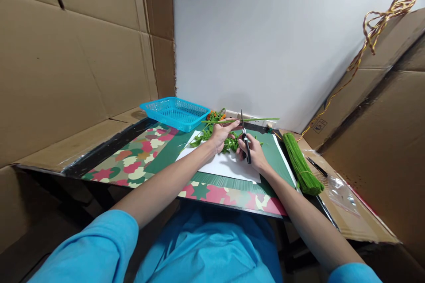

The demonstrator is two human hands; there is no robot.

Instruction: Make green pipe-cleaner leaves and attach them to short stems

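Observation:
My left hand (pixel 222 135) is pinched around a long thin green pipe cleaner (pixel 262 119), which lies roughly level and sticks out to both sides. In my right hand (pixel 254 152) is a pair of scissors (pixel 245 139) with black handles, its blades pointing up and crossing the pipe cleaner just right of my left fingers. Whether the blades are parted is too small to tell. Below both hands, curled green leafy pieces (pixel 229 145) lie on a white sheet (pixel 219 168), partly hidden by the hands.
A blue plastic basket (pixel 179 119) stands at the back left, beside small orange flowers (pixel 217 116). On the right lies a tied bundle of green pipe cleaners (pixel 300 163), near black tweezers (pixel 317 166) and a clear plastic bag (pixel 341 194). Cardboard walls (pixel 83 53) flank the table.

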